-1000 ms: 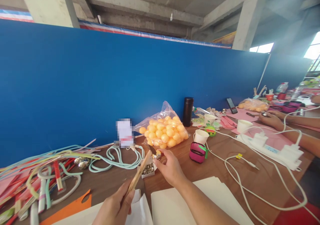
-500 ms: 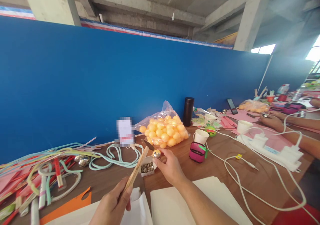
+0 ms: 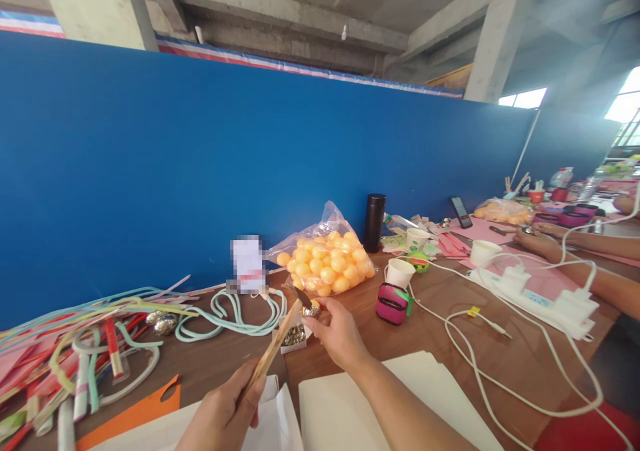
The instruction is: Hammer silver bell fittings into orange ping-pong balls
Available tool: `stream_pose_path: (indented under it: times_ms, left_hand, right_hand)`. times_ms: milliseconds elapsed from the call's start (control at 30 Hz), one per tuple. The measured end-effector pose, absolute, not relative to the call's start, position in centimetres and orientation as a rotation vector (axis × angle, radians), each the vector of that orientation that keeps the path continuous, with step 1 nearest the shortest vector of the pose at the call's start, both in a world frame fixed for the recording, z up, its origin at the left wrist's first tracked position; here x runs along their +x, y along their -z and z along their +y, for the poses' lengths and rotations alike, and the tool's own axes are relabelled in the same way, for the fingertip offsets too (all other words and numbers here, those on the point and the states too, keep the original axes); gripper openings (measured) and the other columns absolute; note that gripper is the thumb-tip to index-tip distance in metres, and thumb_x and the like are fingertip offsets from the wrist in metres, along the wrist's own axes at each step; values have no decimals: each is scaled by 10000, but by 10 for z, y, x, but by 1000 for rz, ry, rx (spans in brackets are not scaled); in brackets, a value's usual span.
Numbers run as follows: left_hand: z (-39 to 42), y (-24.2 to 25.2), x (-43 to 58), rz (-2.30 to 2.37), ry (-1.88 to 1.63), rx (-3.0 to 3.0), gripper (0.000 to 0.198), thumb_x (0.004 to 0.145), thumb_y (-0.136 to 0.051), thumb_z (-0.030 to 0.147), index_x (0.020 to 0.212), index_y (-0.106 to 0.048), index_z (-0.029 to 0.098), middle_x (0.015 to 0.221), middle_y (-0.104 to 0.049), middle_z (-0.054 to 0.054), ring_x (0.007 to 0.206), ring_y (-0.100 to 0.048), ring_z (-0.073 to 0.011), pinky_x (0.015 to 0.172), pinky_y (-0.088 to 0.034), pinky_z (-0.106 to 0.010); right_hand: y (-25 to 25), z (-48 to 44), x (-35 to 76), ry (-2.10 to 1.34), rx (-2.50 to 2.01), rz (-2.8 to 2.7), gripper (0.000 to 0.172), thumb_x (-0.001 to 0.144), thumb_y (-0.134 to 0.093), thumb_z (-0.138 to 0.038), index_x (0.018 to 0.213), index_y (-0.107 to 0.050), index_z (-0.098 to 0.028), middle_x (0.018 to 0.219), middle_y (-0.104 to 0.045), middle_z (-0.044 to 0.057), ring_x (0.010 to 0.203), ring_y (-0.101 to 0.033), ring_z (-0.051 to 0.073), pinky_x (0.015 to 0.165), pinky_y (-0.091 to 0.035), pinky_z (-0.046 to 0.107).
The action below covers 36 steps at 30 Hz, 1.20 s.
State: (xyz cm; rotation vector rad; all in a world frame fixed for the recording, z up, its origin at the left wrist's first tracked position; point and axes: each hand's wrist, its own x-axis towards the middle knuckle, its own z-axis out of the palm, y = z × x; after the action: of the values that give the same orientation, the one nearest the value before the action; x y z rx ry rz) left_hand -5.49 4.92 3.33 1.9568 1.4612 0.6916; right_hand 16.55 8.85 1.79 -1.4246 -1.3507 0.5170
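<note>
My left hand is closed around the wooden handle of a small hammer; its dark metal head points up and to the right, over the ball. Between the fingertips of my right hand is an orange ping-pong ball partly covered with shiny silver tacks. The hammer head overlaps the ball's top edge; whether they touch I cannot tell. Just below the ball, a small open white box holds many metal tacks. Behind it lies a clear plastic bag full of orange balls.
Straws and cords clutter the left, with silver tack-covered balls. White sheets lie in front. At right are a magenta pouch, paper cup, black flask, power strip with cables, and another person's hands.
The hammer head has come slightly down and right, closer to the ball. My right hand keeps its hold, and the whole view has shifted a little.
</note>
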Motion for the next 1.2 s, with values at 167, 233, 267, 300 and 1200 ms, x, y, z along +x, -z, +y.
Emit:
stream_pose_path:
  times_ms: [167,233,267,300,1200]
  left_hand:
    - [53,-32,-58,1463,-632,1962,441,880,-316,466,1122,-583,212,550,-595,32,556,-578,-168,564,-422,-225]
    - [53,-33,-59,1488,-658,1936,447,878,-317,477,1121,-579,208,559,-597,30,551,-574,-165,550,-419,-222]
    - [53,-33,-59,1490,-665,1933,447,876,-322,477,1127,-576,208,556,-596,31,547,-572,-165,547,-419,-222]
    - [52,-33,-58,1486,-666,1937,443,874,-327,475,1128,-575,210,550,-593,33,543,-570,-166,550,-420,-223]
    - [48,-39,-55,1492,-633,1968,400,886,-310,446,1067,-584,218,542,-591,33,546,-577,-171,570,-411,-229]
  right_hand:
    - [-18,88,165,-516,-1427,-1349,339,717,-676,-335,1033,-670,-209,811,-711,17,720,-649,212,649,-502,300]
    - [-18,88,165,-514,-1423,-1354,343,722,-672,-334,1042,-668,-212,820,-712,16,731,-648,212,662,-502,302]
    - [-18,88,166,-512,-1422,-1357,344,724,-671,-335,1045,-667,-213,826,-712,17,733,-648,213,665,-502,303]
    - [-18,88,166,-511,-1421,-1358,346,724,-671,-337,1046,-667,-213,830,-713,19,733,-647,214,666,-501,304]
    - [-15,88,169,-479,-1438,-1389,378,735,-669,-333,1087,-633,-200,1065,-686,71,948,-638,261,838,-482,365]
